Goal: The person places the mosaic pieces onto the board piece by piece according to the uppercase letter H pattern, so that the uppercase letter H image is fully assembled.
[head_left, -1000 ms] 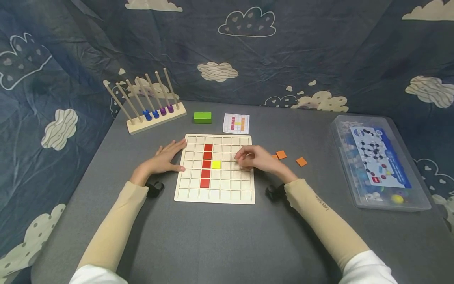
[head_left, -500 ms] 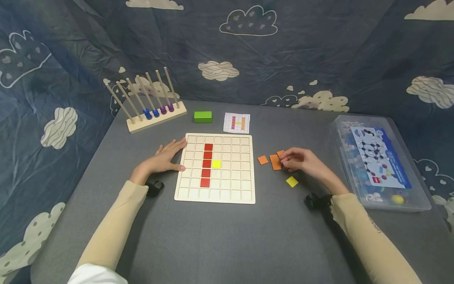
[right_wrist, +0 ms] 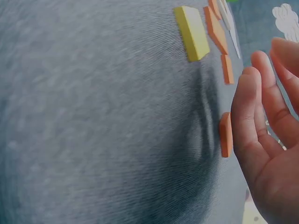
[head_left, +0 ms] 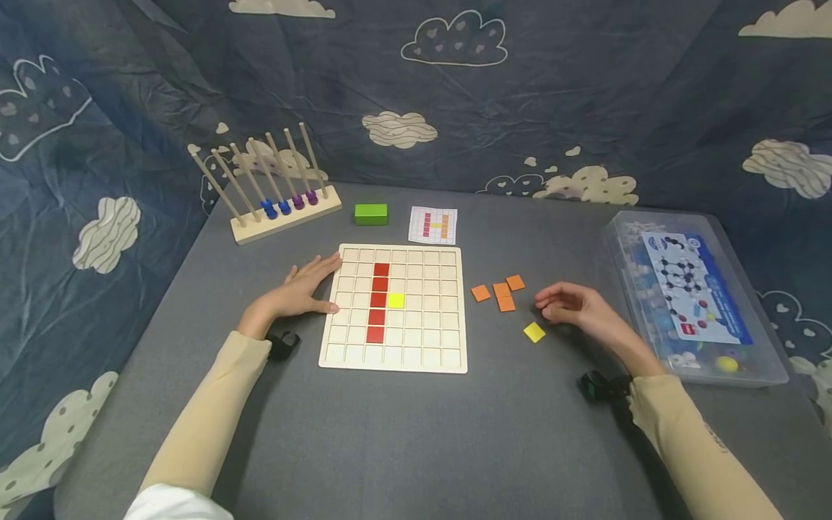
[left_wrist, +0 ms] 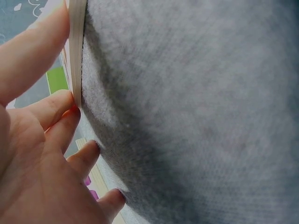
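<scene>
A pale gridded board (head_left: 429, 360) lies on the table with a column of red squares (head_left: 377, 299) and one yellow square (head_left: 396, 300) in it. At its left edge rests my left hand (head_left: 295, 292), thumb and index finger touching the side; the board's edge (left_wrist: 76, 51) shows in the left wrist view. My right hand (head_left: 575, 307) hovers right of the loose orange tiles (head_left: 505, 303), fingers loosely bent and holding nothing. Just below its fingertips lies a yellow tile (head_left: 534, 332). In the right wrist view another orange tile (right_wrist: 225, 135) is partly behind the hand.
Behind the board lie a pattern card (head_left: 432, 225) and a green block (head_left: 371, 214). A wooden peg rack (head_left: 286, 214) with blue and purple beads stands at the back left. At the right is a clear lidded plastic box (head_left: 698, 296).
My right hand has moved right, from over the board's right side past the orange tiles. The yellow tile and more orange tiles have come into view. The left hand has stayed put.
</scene>
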Tool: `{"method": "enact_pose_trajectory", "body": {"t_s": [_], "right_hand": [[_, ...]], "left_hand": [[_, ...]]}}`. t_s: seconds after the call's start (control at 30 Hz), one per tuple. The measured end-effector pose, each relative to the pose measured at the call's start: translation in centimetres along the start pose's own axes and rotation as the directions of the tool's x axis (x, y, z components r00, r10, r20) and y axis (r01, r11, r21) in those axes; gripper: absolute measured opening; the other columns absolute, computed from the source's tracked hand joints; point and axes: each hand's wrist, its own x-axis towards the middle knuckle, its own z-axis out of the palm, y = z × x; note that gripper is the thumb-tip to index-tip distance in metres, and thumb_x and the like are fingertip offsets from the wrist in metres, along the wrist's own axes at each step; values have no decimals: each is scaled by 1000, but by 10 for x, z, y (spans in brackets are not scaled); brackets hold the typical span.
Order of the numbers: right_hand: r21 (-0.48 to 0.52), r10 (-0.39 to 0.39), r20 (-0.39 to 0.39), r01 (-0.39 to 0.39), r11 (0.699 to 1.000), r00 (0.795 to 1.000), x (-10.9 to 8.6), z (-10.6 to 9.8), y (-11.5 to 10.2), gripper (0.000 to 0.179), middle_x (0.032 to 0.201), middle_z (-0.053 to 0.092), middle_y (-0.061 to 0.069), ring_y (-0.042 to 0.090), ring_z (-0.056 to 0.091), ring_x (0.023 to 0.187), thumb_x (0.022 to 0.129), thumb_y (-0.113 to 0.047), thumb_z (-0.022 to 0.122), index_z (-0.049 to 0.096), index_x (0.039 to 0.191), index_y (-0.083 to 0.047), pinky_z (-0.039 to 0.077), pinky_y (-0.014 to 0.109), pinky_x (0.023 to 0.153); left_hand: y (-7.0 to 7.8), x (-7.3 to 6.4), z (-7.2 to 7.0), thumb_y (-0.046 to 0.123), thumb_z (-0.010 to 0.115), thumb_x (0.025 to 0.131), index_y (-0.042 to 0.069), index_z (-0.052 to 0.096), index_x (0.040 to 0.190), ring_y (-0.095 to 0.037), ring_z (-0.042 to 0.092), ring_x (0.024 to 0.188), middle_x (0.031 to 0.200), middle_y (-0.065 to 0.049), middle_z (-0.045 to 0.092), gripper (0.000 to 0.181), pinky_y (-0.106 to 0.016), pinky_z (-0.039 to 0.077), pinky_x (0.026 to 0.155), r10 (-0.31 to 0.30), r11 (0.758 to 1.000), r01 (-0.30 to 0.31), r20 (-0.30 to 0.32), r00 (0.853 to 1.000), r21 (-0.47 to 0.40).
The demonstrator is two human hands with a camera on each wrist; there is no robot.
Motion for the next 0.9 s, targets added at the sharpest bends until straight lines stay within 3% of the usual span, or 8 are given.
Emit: {"method": "enact_pose_trajectory", "body": {"t_s": [0.27,0.67,0.8,0.9], "right_hand": [[-84,-92,80,98,992,993,0,7,10,26,104,60,19,22,58,88,84,8,64,62,111,7,50,25,71],[-259,-115,77,131,957,990,3,16,12,27,91,61,10,20,54,79,74,13,69,66,99,2,47,27,65],[-283,-110,72,126,951,991,5,17,11,24,84,59,9,19,53,76,73,14,70,66,94,2,45,26,64],[-247,-93,82,111,963,992,6,17,7,18,83,59,11,17,53,73,77,12,67,65,93,3,45,26,62]], "left_hand": [[0,0,0,37,71,86,4,14,153,-37,-5,144,159,-15,6,94,-61,-9,108,1,1000,-1,-1,1000,-2],[0,0,0,35,71,85,4,14,153,-37,-4,144,159,-15,6,94,-61,-9,107,-5,1000,5,-5,1000,-1],[-1,0,0,36,71,86,4,14,153,-37,-4,144,159,-16,6,94,-61,-9,107,0,1000,0,-7,1000,-1],[-1,0,0,37,71,86,3,14,153,-38,-4,144,159,-16,6,94,-61,-9,107,3,1000,-3,-6,1000,0]]}}
